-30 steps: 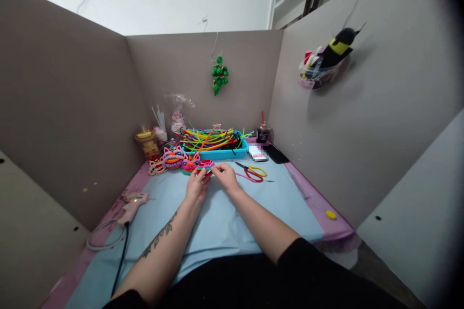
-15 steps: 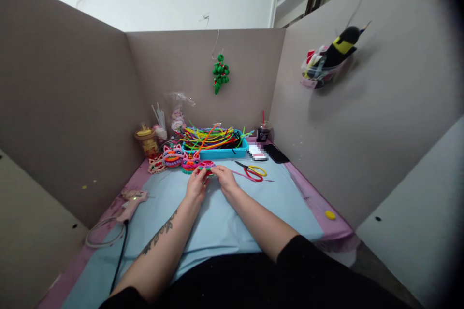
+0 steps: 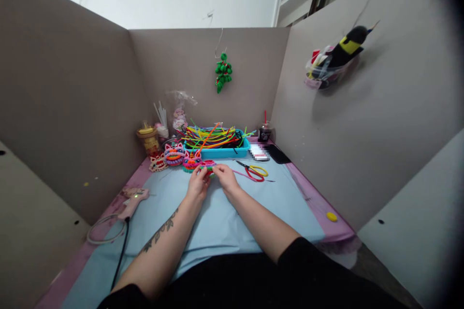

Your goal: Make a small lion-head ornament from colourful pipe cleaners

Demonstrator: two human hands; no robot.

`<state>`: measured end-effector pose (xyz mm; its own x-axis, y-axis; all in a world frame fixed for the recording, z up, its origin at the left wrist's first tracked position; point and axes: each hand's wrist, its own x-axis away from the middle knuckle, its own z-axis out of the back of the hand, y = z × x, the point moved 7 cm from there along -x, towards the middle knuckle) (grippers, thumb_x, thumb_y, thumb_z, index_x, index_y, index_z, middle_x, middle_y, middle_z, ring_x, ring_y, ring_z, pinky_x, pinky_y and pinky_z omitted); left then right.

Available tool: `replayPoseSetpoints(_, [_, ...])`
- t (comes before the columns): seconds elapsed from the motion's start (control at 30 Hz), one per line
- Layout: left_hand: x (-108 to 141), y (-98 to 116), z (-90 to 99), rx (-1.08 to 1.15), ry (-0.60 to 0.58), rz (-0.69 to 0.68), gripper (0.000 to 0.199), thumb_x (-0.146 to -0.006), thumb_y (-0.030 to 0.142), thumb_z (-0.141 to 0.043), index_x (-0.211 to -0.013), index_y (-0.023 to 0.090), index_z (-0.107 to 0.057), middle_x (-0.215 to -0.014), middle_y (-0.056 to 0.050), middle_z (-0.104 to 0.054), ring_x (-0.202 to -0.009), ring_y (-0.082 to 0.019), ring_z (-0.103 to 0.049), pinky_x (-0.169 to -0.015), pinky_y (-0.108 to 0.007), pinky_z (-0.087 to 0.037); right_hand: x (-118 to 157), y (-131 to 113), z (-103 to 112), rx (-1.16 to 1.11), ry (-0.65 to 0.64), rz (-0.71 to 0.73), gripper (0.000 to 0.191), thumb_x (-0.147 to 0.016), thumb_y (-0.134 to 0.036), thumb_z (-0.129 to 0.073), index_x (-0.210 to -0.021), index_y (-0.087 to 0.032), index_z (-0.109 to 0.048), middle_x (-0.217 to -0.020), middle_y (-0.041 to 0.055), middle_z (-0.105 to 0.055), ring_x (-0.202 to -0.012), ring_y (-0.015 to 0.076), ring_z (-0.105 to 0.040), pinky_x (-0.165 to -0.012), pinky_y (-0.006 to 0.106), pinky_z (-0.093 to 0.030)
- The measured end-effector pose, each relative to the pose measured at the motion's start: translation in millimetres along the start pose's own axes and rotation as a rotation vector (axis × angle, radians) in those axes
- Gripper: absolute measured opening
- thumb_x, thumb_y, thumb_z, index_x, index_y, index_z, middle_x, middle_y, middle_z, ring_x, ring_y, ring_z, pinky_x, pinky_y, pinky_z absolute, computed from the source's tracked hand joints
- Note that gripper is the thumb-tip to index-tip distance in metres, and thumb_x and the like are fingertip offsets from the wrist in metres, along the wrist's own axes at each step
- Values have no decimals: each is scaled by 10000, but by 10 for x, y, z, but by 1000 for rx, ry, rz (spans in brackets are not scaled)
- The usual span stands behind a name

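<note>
Between my two hands is a small pink, green and red pipe-cleaner piece (image 3: 208, 164), held just above the blue cloth. The fingers of my left hand (image 3: 197, 184) close on its left side. On the other side my right hand (image 3: 225, 177) pinches it, and a pink pipe cleaner (image 3: 239, 173) trails out to the right. My fingers hide much of the piece. Just beyond my left hand sit finished-looking animal-face pipe-cleaner pieces: an orange and pink one (image 3: 192, 160), a pink and purple one (image 3: 174, 154) and a cream and red one (image 3: 157, 162).
A blue tray (image 3: 232, 153) of colourful pipe cleaners stands at the back. Scissors (image 3: 256, 172) with red and yellow handles lie right of my hands. A pink glue gun (image 3: 132, 204) with its cord is at left. A phone (image 3: 278, 153) and drink cup (image 3: 265, 132) are back right.
The whole view has shifted slightly, so things appear a little further right. My hands keep their hold on the piece, with only a tiny movement of the fingers.
</note>
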<state>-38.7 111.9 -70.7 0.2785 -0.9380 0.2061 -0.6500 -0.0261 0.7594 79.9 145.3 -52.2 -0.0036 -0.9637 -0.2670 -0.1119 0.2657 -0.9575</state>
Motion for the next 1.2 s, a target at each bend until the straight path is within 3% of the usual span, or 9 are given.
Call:
replayPoseSetpoints(0.13, [24,60,2,-18,13,-54,465,-633,211,-754,-1025,221,-503,-693,35,-616,-557,-93,-582,-611,-234,-424,83,-258,54,358,88,272,134,-763,-258,-550,-673,-187,-618,-928,77,-547,-935,207,-499,-892,356,-387])
replayPoseSetpoints(0.23, [35,104,-11,-15,9,-94,470,-639,211,-751,-1031,213,-492,-668,34,-612,-545,-96,-583,-618,-237,-443,188,-462,-7,582,60,453,121,-803,-198,-520,-756,-194,-632,-970,94,-517,-958,223,-464,-908,381,-372])
replayPoseSetpoints(0.33, [29,129,-21,13,7,-115,443,-650,184,-738,-1013,204,-485,-660,25,-617,-551,-100,-593,-623,-236,-460,232,-551,-49,656,8,534,129,-820,-189,-505,-792,-190,-631,-961,94,-502,-946,224,-456,-903,381,-373])
replayPoseSetpoints(0.53, [-8,130,-8,31,32,-122,404,-670,149,-717,-989,210,-476,-728,4,-632,-586,-111,-621,-656,-260,-490,49,-416,147,383,48,377,135,-818,-226,-479,-751,-193,-591,-938,62,-465,-906,184,-496,-825,321,-427])
replayPoseSetpoints(0.7, [-6,171,-13,57,27,-137,430,-662,154,-729,-996,223,-465,-719,22,-616,-605,-113,-634,-698,-268,-490,-69,-289,273,339,92,284,123,-770,-233,-514,-688,-192,-597,-909,53,-480,-883,182,-500,-815,313,-424])
replayPoseSetpoints(0.87, [-17,201,29,61,46,-123,384,-691,143,-702,-991,218,-475,-714,17,-625,-609,-115,-633,-689,-263,-484,-84,-258,231,368,27,258,109,-740,-238,-556,-660,-199,-620,-811,40,-536,-830,184,-519,-822,327,-418])
replayPoseSetpoints(1.0, [-13,209,31,43,52,-144,402,-678,149,-715,-1007,216,-493,-725,25,-624,-591,-88,-608,-647,-226,-461,-50,-291,162,293,-19,235,153,-722,-339,-611,-702,-203,-679,-823,46,-592,-878,198,-538,-844,331,-406])
replayPoseSetpoints(1.1, [-7,171,-17,21,3,-144,469,-636,186,-753,-1026,216,-494,-710,30,-618,-590,-90,-596,-629,-222,-446,-29,-231,93,167,-45,123,188,-663,-385,-667,-661,-197,-684,-785,33,-620,-868,204,-541,-836,328,-395])
replayPoseSetpoints(1.2, [-2,116,-46,1,-32,-123,492,-614,213,-769,-1021,210,-493,-699,28,-619,-588,-93,-589,-620,-221,-436,-5,-100,-6,-85,-100,-54,222,-629,-398,-679,-604,-179,-649,-665,8,-607,-717,170,-537,-736,299,-404])
